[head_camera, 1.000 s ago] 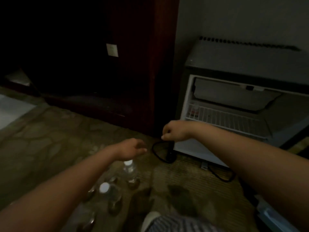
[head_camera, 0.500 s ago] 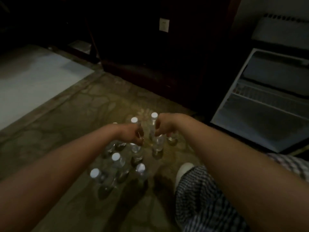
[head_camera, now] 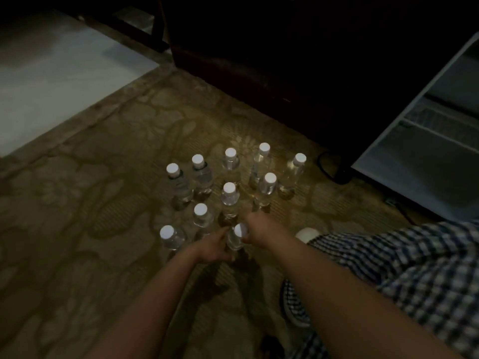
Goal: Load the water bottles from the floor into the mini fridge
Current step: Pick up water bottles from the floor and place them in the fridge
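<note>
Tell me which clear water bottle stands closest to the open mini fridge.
The clear white-capped bottle at the back row's right end; all others stand farther from the white mini fridge.

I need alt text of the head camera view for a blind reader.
A person's left hand and right hand are at either side of the nearest clear plastic water bottle with a white cap; ten such bottles stand on patterned brown carpet. An open white mini fridge is at right.

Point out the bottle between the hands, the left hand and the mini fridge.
bottle (head_camera: 239, 230): head view, white cap.
left hand (head_camera: 211, 246): head view, back of hand.
mini fridge (head_camera: 420, 161): head view, lower compartment.
</note>
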`<state>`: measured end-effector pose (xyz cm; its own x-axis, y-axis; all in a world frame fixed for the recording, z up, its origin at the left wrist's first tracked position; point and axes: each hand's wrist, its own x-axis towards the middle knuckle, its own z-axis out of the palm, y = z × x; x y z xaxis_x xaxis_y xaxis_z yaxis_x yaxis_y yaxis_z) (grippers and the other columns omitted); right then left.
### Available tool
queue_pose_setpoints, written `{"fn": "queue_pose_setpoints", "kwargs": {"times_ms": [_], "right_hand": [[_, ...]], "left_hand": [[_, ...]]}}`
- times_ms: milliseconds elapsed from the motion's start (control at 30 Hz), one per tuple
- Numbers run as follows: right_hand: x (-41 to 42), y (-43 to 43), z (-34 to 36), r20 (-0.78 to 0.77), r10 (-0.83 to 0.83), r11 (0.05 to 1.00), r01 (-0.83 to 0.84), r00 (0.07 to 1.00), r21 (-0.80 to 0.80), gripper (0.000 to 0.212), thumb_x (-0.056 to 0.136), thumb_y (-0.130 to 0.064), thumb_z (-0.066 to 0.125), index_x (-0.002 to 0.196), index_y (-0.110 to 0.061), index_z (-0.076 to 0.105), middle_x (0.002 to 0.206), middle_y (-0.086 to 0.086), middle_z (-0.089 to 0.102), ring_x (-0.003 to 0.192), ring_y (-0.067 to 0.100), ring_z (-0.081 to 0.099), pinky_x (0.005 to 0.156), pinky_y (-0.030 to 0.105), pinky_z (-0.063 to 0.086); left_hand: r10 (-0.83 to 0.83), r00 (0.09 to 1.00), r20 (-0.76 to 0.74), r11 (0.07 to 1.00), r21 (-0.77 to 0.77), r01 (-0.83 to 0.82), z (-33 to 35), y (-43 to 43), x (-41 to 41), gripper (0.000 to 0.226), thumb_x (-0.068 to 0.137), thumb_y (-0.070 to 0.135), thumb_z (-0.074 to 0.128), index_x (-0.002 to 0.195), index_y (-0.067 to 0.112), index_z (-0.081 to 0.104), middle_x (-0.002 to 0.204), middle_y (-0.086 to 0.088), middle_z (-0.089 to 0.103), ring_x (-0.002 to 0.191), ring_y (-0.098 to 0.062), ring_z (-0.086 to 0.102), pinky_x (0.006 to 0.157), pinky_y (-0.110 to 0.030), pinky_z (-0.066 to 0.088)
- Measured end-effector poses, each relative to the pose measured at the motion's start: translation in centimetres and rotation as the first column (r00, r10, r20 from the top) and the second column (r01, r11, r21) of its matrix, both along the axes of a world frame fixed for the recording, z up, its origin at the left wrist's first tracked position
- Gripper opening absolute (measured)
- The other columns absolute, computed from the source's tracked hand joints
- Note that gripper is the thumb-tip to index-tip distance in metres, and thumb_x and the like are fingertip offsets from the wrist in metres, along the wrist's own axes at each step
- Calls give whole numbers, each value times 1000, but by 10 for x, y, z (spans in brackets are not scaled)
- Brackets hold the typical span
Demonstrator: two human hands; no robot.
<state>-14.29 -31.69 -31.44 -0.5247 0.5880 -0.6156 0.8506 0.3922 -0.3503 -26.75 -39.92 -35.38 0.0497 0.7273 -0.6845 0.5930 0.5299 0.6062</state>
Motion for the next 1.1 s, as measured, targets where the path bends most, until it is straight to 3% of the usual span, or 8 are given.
{"fn": "queue_pose_setpoints", "kwargs": {"times_ms": [133,267,333,567,767,900,967,1100], "right_hand": [[-7,-7,-18,23,24,1000,-24,999,0,30,88,-23,58,116,-12,57,119,11,58,108,27,57,86,35,45],[-15,-6,-23,42,64,997,-66,997,50,26,90,-19,54,115,-10,56,121,14,58,111,29,57,90,39,47],[-16,-2,-19,36,92,994,-94,995,58,29,90,-18,54,118,-10,53,122,14,58,112,30,56,92,38,47],[0,18,28,-46,91,992,-87,995,88,34,91,-24,55,123,-14,51,126,9,55,113,25,53,86,34,43],[8,37,97,-103,163,976,-145,981,159,30,92,-31,52,117,-15,54,115,8,57,100,22,52,75,31,36],[30,45,147,-158,149,958,-103,976,268,26,91,-34,52,108,-14,55,93,0,49,85,17,47,57,26,31],[44,46,166,-225,121,944,-42,967,328,22,90,-36,55,96,-16,55,87,-1,51,81,18,50,56,26,32],[74,51,200,-414,27,912,148,910,384,28,84,-42,63,91,-14,60,84,-2,60,76,16,58,62,29,45]], "left_hand": [[156,978,135,987,6,-159,-21,-9,2,85,78,6,71,146,16,21,147,-3,35,138,-19,33,108,-25,30],[206,959,195,978,-2,-209,-32,-13,0,90,76,17,74,147,23,21,147,2,35,137,-19,33,116,-41,29],[240,945,221,969,1,-246,-34,-14,1,90,76,15,74,148,21,20,146,0,37,136,-18,35,115,-40,31],[241,932,270,953,118,-280,-23,-11,14,79,76,15,75,141,20,31,130,5,46,123,-11,43,101,-26,39],[184,927,328,917,282,-282,13,9,23,75,74,20,77,137,25,38,129,6,55,120,-10,52,96,-27,45],[154,933,325,885,373,-277,58,37,39,64,70,25,79,126,23,48,111,10,63,103,-2,60,87,-21,50],[128,945,300,843,469,-263,81,51,47,51,69,28,80,115,23,58,101,9,68,94,1,64,78,-17,53],[55,955,291,783,581,-222,121,79,65,41,67,28,81,105,20,65,98,2,71,94,-9,67,82,-31,57]]}}
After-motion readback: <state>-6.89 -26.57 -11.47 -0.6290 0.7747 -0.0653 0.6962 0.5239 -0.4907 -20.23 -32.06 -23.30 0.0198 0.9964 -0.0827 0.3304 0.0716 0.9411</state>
